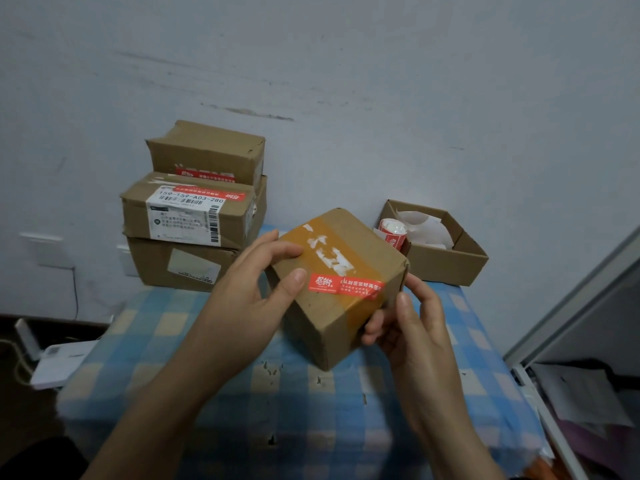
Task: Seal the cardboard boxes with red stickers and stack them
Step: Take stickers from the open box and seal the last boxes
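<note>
A small cardboard box [349, 244] is held tilted above the table between both hands. My left hand [249, 289] grips its left side, thumb beside a red sticker [346, 285] that lies across the box's near top edge over orange tape. My right hand [412, 327] clasps the box's right corner, thumb touching the sticker's right end. At the back left stands a stack of three cardboard boxes [194, 216]; the upper two carry red stickers. A roll of red stickers [393, 233] lies at the edge of an open cardboard tray [446, 261].
The table wears a blue and yellow checked cloth [263, 403] and stands against a grey wall. A white cabinet edge [571, 306] rises at the right. White devices and cables [52, 362] lie on the dark floor at the left.
</note>
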